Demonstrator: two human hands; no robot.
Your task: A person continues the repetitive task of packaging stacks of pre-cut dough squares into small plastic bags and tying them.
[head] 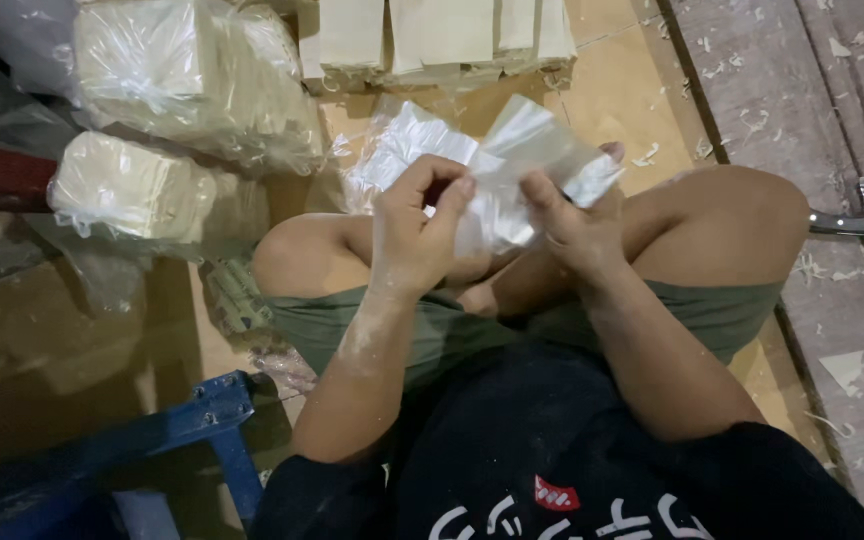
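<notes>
2 hands point(417, 235) point(572, 225) (bare) on plastic bag point(532, 165)

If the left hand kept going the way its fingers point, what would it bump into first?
The left hand points rightward, with its fingertips already on the clear plastic bag. Just beyond that is the right hand, holding the same bag. So the bag comes first, then probably the right hand's fingers, though depth is hard to judge.

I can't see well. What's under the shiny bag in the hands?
Under the bag, more clear bags lie on the brown floor. Both hands, left and right, hold it. The floor directly beneath it is covered.
</notes>
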